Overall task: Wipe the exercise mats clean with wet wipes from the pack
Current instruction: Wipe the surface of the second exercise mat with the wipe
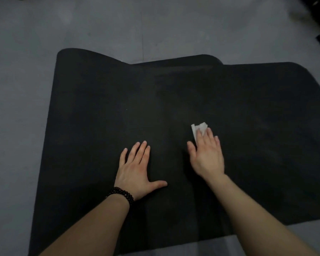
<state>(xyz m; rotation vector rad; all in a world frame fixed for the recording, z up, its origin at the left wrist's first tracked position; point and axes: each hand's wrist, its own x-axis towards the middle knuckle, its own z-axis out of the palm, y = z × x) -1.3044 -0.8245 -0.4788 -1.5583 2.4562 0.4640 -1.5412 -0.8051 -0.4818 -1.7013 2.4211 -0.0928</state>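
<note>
Two bare forearms come in from the near edge, and beneath them spread the mats, the biggest things here. I count at least two black exercise mats: the left mat (92, 126) lying flat, and the right mat (266, 135) overlapping it, with a far edge peeking out between them that may be a third, though I can't tell. All rest on the grey floor (17, 89).

Down in size to the hands, two of them. The left hand (137, 172) lies flat, fingers straight and spread, palm on the mat; my read is it's bracing the person's weight and pinning the mat so it won't slide. A beaded bracelet (121, 194) circles that wrist.

The right hand (206, 154) is extended, fingers straight, pressing down on one crumpled white wet wipe (199, 129) just past its fingertips, likely mid-stroke given the blur. The wipe pack isn't in view.
</note>
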